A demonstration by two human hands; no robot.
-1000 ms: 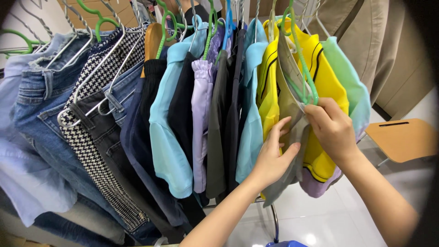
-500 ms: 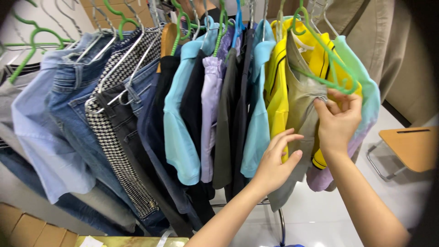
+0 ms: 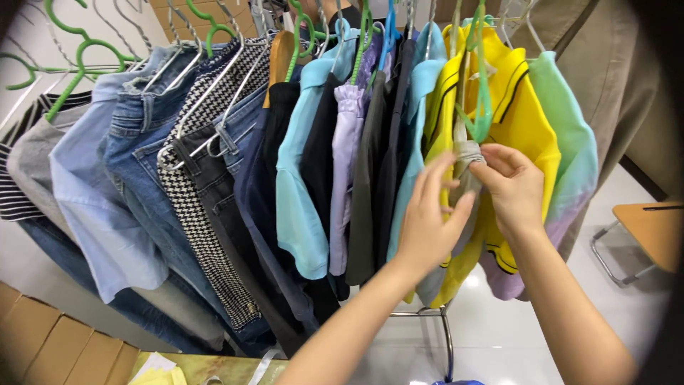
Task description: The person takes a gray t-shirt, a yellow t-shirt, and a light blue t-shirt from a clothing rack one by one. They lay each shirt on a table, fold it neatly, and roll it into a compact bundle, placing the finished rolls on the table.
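Grey garment (image 3: 467, 160) hangs on a green hanger (image 3: 483, 107), between the yellow shirt (image 3: 520, 121) and the light blue shirt (image 3: 427, 107). Right hand (image 3: 514, 187) pinches its bunched top edge, fingers closed on the fabric. Left hand (image 3: 427, 221) is just left of the garment, fingers spread, touching it. Jeans (image 3: 142, 157) hang far left of it. White tiled floor (image 3: 499, 335) below; wooden chair (image 3: 652, 228) to its right.

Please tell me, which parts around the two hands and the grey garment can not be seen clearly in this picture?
- Head view: the grey garment is mostly hidden by the left hand, right hand and yellow shirt.
- The green hanger top is cut off by the upper edge.
- The left fingertips are motion-blurred.
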